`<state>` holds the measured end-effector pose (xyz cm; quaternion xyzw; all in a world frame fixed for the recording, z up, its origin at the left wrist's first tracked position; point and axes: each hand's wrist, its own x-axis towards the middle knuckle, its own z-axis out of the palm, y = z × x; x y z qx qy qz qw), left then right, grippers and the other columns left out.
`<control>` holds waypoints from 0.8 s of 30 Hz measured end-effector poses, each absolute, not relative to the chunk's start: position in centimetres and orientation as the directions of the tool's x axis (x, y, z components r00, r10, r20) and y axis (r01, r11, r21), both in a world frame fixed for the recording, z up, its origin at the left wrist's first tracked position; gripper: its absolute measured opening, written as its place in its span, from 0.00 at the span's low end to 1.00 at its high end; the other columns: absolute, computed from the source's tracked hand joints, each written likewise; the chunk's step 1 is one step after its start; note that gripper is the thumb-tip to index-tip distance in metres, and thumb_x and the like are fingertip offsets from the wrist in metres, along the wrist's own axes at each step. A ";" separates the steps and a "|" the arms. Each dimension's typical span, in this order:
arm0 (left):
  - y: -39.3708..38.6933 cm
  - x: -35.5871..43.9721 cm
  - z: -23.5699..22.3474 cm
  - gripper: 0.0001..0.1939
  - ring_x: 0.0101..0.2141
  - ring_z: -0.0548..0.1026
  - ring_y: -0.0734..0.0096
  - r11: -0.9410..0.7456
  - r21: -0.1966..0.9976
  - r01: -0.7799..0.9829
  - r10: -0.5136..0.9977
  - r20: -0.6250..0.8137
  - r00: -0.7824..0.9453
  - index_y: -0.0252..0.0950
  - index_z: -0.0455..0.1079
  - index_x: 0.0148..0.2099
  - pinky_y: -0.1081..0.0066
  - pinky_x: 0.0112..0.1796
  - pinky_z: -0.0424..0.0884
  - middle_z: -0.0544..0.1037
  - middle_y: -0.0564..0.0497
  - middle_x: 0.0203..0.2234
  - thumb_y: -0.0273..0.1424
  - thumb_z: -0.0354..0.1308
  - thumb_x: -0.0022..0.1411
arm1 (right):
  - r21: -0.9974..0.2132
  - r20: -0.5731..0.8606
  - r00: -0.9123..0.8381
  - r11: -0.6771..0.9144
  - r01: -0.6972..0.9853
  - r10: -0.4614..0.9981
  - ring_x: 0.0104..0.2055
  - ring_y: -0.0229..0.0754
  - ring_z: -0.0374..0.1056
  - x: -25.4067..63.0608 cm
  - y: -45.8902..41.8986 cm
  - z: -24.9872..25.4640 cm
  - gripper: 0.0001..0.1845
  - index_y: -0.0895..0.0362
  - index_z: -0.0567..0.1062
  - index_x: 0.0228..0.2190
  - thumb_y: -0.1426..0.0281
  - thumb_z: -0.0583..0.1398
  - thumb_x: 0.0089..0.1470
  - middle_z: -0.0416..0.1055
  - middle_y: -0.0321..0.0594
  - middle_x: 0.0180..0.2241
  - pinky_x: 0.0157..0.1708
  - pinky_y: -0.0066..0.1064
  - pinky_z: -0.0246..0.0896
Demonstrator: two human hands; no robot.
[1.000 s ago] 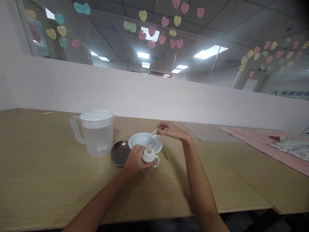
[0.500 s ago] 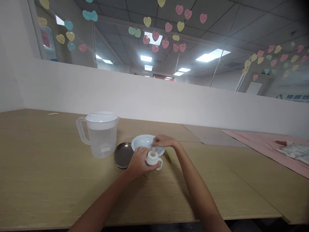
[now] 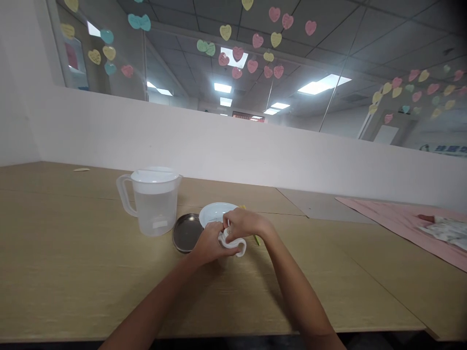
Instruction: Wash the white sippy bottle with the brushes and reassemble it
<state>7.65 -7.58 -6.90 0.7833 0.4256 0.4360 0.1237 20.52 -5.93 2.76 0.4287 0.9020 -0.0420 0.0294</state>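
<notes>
A white baby bottle [image 3: 239, 244] with curved side handles stands between my hands at the middle of the table. My left hand [image 3: 210, 243] is wrapped round its left side, with the thumb across the front by the handle. The fingers of my right hand [image 3: 245, 224] are closed over the bottle's top, so the teat is hidden. Just behind my hands is a white bowl [image 3: 213, 209], partly covered by them. A round metal tray [image 3: 186, 232] lies left of the bowl. Beyond my right wrist a thin green and yellow stick-like thing [image 3: 257, 240] shows in part.
A clear lidded pitcher [image 3: 156, 206] of water stands at the left. On the right lies a pink cloth [image 3: 379, 218] with a white patterned thing [image 3: 445, 229] on it. A white wall [image 3: 219, 146] with a window above it bounds the table's back.
My right hand has come from over the bowl down onto the bottle's top and now covers the teat. My left hand stays around the bottle.
</notes>
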 end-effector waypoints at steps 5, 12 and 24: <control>-7.6 7.5 -6.8 0.20 0.29 0.71 0.68 -0.635 0.600 0.487 0.770 0.546 0.331 0.35 0.69 0.35 0.71 0.29 0.66 0.75 0.51 0.27 0.44 0.61 0.44 | -0.248 -0.113 -0.738 0.700 0.670 0.666 0.36 0.39 0.65 22.0 -5.4 3.6 0.18 0.55 0.71 0.34 0.66 0.65 0.37 0.70 0.36 0.36 0.27 0.24 0.54; -7.4 7.5 -7.1 0.26 0.38 0.71 0.61 -0.644 0.588 0.489 0.758 0.574 0.308 0.37 0.68 0.44 0.65 0.38 0.67 0.75 0.48 0.38 0.42 0.63 0.43 | -0.207 -0.011 -0.623 0.608 0.766 0.782 0.25 0.36 0.60 22.4 -5.1 4.0 0.18 0.59 0.71 0.24 0.55 0.57 0.48 0.68 0.37 0.23 0.21 0.25 0.47; -7.3 7.5 -7.0 0.24 0.36 0.70 0.61 -0.658 0.560 0.503 0.747 0.568 0.346 0.36 0.66 0.43 0.66 0.36 0.66 0.74 0.48 0.35 0.43 0.61 0.45 | -0.324 0.224 -0.755 0.777 0.539 0.617 0.37 0.38 0.65 24.3 -5.7 5.2 0.08 0.57 0.75 0.28 0.78 0.57 0.45 0.70 0.38 0.33 0.38 0.29 0.58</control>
